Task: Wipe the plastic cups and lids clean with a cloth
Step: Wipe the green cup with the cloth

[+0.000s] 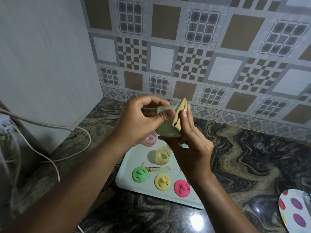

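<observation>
My left hand grips a pale green plastic cup by its rim, held up above the tray. My right hand presses a folded tan cloth against the cup's right side and cradles its base. Below, on a white tray, stand a yellow cup and a pink cup, the pink one partly hidden by my left hand. A green lid, a yellow lid and a pink lid lie in a row near the tray's front, each smeared with brown stains.
A stained clear stick-like piece lies on the tray beside the green lid. A spotted plate sits at the right edge of the marbled counter. White cables hang at the left. A tiled wall backs the counter.
</observation>
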The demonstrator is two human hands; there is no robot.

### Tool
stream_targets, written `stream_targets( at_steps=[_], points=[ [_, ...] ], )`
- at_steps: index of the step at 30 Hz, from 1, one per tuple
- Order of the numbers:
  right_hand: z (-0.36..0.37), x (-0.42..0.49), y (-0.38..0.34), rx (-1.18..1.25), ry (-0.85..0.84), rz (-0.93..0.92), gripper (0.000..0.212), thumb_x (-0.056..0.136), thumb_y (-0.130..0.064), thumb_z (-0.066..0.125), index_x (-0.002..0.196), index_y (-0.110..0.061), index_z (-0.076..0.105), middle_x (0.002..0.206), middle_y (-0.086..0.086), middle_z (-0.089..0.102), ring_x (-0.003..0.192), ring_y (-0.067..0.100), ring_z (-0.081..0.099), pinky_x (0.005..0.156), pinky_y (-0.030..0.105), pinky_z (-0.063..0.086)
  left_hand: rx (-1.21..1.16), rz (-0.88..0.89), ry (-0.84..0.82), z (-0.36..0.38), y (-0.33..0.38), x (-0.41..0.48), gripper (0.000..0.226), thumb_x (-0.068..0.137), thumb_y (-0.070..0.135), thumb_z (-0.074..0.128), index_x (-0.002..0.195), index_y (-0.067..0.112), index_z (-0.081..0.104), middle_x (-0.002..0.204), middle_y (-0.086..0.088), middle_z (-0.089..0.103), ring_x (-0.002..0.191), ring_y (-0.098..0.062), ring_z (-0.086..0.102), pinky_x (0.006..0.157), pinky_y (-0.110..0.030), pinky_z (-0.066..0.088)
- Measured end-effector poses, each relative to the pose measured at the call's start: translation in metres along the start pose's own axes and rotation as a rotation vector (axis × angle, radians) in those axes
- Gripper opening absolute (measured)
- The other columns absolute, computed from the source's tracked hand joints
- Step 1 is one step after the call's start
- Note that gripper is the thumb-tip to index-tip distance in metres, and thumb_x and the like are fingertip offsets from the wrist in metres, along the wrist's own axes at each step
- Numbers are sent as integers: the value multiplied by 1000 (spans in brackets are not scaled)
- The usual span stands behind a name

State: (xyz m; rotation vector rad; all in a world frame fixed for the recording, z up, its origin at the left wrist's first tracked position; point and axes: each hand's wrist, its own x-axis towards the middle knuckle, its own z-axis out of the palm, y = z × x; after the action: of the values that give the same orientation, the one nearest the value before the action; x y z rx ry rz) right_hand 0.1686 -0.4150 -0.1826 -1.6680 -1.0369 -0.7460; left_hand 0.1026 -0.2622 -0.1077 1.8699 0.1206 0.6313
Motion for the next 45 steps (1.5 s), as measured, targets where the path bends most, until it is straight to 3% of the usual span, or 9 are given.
stream_targets(
  at_steps=[5, 8, 11, 14, 18, 25, 32, 36, 45],
  points=[
    [1, 4, -1, 129, 66, 176, 69, 93, -35, 74, 145, -1, 45, 110, 23, 75, 83, 12, 69, 70, 30, 61, -140, -59, -26, -2, -9, 4, 24, 95, 16, 62, 116, 18, 73, 110, 3, 75, 107, -18, 70, 95, -48, 56],
    [3, 3, 1, 114, 36, 112, 74, 86, -28, 83, 144, 1, 47, 135, 29, 63, 122, 28, 69, 86, 42, 64, -155, -81, -2, -1, -9, 4, 23, 91, 12, 66, 113, 15, 73, 107, 2, 76, 103, -17, 71, 92, -47, 58],
    [2, 3, 0, 54, -29, 6, 64, 86, -21, 83, 138, 2, 54, 147, 31, 50, 140, 15, 52, 88, 34, 63, -65, -13, 14, 1, -4, 2, 28, 77, 30, 77, 102, 17, 74, 97, 7, 77, 93, -8, 72, 81, -35, 62],
    [2, 0, 3, 86, 4, 31, 64, 88, -23, 81, 142, 0, 53, 144, 31, 54, 133, 28, 61, 82, 36, 64, -88, 1, 34, 1, -3, 2, 23, 84, 29, 72, 104, 17, 75, 98, 9, 77, 92, -7, 72, 82, -31, 61],
    [5, 1, 7, 200, 45, 143, 77, 90, -33, 80, 151, -4, 43, 127, 26, 69, 88, 29, 76, 65, 41, 62, -169, -83, -3, -6, -9, 7, 22, 94, 13, 62, 110, 20, 74, 107, 4, 76, 103, -15, 71, 94, -40, 58],
    [5, 3, 4, 54, -33, 6, 62, 88, -21, 81, 137, 4, 55, 146, 33, 50, 143, 19, 49, 97, 30, 59, -80, -21, -7, 1, -3, 2, 26, 78, 29, 75, 102, 17, 75, 95, 8, 77, 89, -6, 72, 77, -26, 60],
    [6, 3, 8, 140, 80, 122, 72, 89, -23, 80, 145, 4, 43, 136, 26, 63, 107, 27, 74, 76, 34, 63, -256, -124, -41, -1, -11, 7, 27, 92, 18, 62, 118, 19, 71, 110, 1, 76, 107, -16, 70, 93, -41, 58],
    [6, 2, 7, -18, 79, 10, 80, 74, -5, 92, 139, 8, 47, 139, 38, 54, 139, 20, 53, 104, 13, 48, -301, -106, -9, 5, -10, 6, 30, 89, 17, 64, 118, 19, 71, 110, -1, 76, 108, -16, 70, 88, -36, 60],
    [2, 5, 7, 7, 50, -24, 70, 81, -8, 87, 141, 2, 52, 146, 35, 48, 145, 6, 43, 101, 17, 52, -273, -119, -89, 8, -7, 2, 29, 81, 28, 70, 109, 19, 69, 112, -6, 73, 108, -23, 69, 82, -40, 60]
  ],
)
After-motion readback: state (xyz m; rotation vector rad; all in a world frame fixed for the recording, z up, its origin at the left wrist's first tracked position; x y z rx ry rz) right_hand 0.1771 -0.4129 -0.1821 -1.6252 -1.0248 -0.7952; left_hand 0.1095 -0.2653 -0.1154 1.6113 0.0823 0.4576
